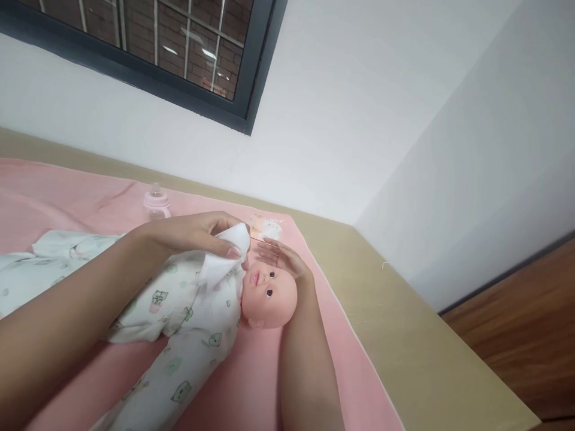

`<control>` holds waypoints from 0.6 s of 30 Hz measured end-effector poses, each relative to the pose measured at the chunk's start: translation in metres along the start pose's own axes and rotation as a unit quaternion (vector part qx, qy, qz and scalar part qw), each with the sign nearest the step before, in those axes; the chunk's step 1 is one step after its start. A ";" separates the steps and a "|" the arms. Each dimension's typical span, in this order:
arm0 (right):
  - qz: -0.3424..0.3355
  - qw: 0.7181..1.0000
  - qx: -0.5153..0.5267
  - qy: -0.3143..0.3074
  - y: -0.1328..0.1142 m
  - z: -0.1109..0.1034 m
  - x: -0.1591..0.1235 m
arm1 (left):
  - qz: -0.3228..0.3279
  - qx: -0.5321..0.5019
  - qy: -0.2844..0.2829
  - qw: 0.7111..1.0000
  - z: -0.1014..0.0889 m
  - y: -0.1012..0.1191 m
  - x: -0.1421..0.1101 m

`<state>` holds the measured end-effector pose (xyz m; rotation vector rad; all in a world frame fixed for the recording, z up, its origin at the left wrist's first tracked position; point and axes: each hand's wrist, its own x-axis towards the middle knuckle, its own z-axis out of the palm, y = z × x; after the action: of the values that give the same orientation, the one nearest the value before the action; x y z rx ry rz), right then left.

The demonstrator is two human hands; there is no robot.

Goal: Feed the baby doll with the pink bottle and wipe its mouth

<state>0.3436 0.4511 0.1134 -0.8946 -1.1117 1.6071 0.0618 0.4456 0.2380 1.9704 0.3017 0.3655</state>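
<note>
A baby doll [269,299] lies on its back on a pink sheet, its head toward the right, in white clothes printed with small green bears. My left hand [206,233] reaches over its chest and pinches a white tissue [224,254] between thumb and fingers. The tissue hangs over the doll's collar, near its chin. On the far side of the head is my right hand [283,257], its fingers stretched out and apart, holding nothing. The right wrist and forearm lie along the top of the doll's head. Whether the palm touches the head, I cannot tell.
Behind my left wrist stands a pink baby bottle [156,200]. A printed packet [265,227] lies beyond my hands. The pink sheet [251,383] covers part of a wooden surface [377,311], which meets white walls. A dark-framed window [245,90] is above.
</note>
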 end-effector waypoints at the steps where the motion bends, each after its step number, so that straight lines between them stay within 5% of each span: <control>1: 0.008 1.000 -0.002 -0.001 0.002 0.000 0.001 | -0.006 0.000 -0.005 1.000 0.000 0.000 0.000; 13: 0.030 0.999 0.000 0.018 0.012 -0.006 0.010 | -0.050 0.110 0.018 0.992 0.007 -0.015 0.014; 18: 0.038 0.999 -0.006 0.025 0.007 0.003 0.004 | -0.046 0.135 -0.021 0.989 0.012 -0.027 0.019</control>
<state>0.3378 0.4529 0.1073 -0.9893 -1.0653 1.6320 0.0829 0.4537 0.2114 2.2180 0.4320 0.2310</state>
